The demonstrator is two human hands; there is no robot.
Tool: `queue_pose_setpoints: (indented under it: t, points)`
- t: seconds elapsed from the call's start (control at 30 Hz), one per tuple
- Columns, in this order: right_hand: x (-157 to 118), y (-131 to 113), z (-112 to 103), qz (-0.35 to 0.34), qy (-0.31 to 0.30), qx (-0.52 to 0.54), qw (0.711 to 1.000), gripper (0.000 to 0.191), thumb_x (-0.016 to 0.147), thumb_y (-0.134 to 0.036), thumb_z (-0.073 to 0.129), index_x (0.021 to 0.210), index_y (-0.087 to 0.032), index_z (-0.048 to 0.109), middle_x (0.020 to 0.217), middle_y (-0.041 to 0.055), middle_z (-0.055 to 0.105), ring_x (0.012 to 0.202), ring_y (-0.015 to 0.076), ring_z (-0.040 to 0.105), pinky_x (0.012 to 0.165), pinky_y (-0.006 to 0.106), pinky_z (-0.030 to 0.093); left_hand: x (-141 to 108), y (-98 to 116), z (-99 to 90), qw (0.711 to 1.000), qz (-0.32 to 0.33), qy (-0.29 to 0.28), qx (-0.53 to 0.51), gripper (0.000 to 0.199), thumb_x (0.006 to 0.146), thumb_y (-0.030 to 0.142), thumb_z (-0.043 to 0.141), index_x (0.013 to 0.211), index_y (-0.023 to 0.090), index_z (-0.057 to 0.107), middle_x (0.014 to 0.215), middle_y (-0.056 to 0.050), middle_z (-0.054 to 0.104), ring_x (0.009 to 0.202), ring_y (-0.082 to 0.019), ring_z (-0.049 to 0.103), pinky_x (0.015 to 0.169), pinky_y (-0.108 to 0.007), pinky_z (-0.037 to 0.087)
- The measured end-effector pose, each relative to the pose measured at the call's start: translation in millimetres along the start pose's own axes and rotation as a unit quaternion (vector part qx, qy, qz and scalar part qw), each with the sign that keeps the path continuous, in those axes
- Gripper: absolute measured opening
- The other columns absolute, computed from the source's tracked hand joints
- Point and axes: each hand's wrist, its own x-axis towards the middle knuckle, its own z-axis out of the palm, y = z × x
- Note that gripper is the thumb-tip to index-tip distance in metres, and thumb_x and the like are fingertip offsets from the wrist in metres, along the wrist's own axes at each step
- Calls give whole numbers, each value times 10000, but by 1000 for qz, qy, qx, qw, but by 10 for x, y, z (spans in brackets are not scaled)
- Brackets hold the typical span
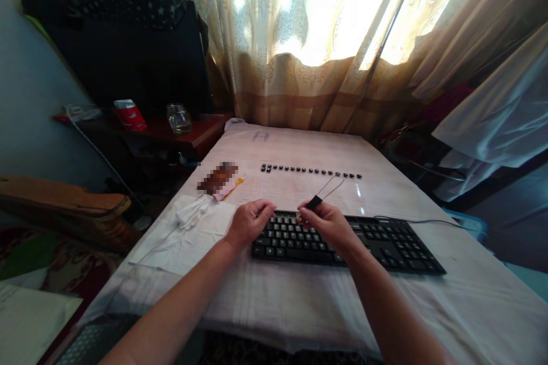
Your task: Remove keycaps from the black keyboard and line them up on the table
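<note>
A black keyboard [308,242] lies on the pale cloth of the table. My left hand [250,221] is at its upper left corner, fingers curled against the edge; whether they pinch anything small is hidden. Over the middle of the keyboard, my right hand [327,221] holds a wire tool [314,202] with a black handle and a thin wire loop pointing up and away. The fingertips of my right hand are close to the top row of keys. Beyond the keyboard, several small black keycaps [310,170] stand in a row, with a short second row at its left end.
White tissue [175,234] lies left of the keyboard, below a blurred brown item [218,178] and a yellow strip [233,188]. A cable runs right from the keyboard. A glass jar [178,120] and red can [129,116] stand before a dark screen [128,63].
</note>
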Motion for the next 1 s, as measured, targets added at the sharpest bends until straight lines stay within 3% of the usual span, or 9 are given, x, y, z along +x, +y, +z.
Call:
queue_pose_setpoints:
  t: [0.1, 0.23, 0.37, 0.63, 1.0]
  points:
    - [145, 15, 7, 9, -5, -7, 1000, 446, 588, -558, 763, 759, -172, 619, 641, 13, 651, 611, 153, 614, 548, 258, 478, 176, -280, -50, 999, -38, 38, -9, 366, 896, 441, 428, 880, 187, 690, 756, -33, 737, 739, -178, 681, 701, -260, 509]
    - [343, 132, 64, -6, -29, -60, 998, 311, 679, -465, 695, 759, -174, 618, 633, 7, 648, 586, 144, 590, 554, 264, 457, 315, -482, 32, 997, -62, 35, -22, 376, 884, 464, 432, 861, 190, 688, 716, -24, 726, 647, -164, 660, 628, -248, 501]
    - [463, 242, 139, -40, -66, -100, 992, 196, 746, -374, 629, 764, -178, 623, 661, 1, 653, 643, 152, 604, 676, 295, 475, 314, -525, 135, 996, -83, 32, -31, 362, 881, 469, 448, 885, 196, 686, 744, -22, 725, 636, -161, 656, 605, -243, 495]
    - [523, 269, 263, -75, -129, -175, 973, 148, 815, -295, 579, 749, -172, 632, 692, 2, 651, 678, 156, 598, 675, 274, 459, 304, -567, 98, 989, -123, 14, -81, 392, 878, 490, 448, 922, 177, 681, 740, -37, 724, 633, -173, 680, 594, -249, 517]
    - [501, 249, 292, -115, -161, -277, 940, 99, 847, -207, 609, 819, -204, 703, 798, 12, 710, 772, 171, 660, 729, 271, 493, 245, -574, 90, 993, -109, 9, -49, 324, 893, 426, 461, 921, 199, 691, 758, -20, 746, 724, -172, 695, 678, -249, 529]
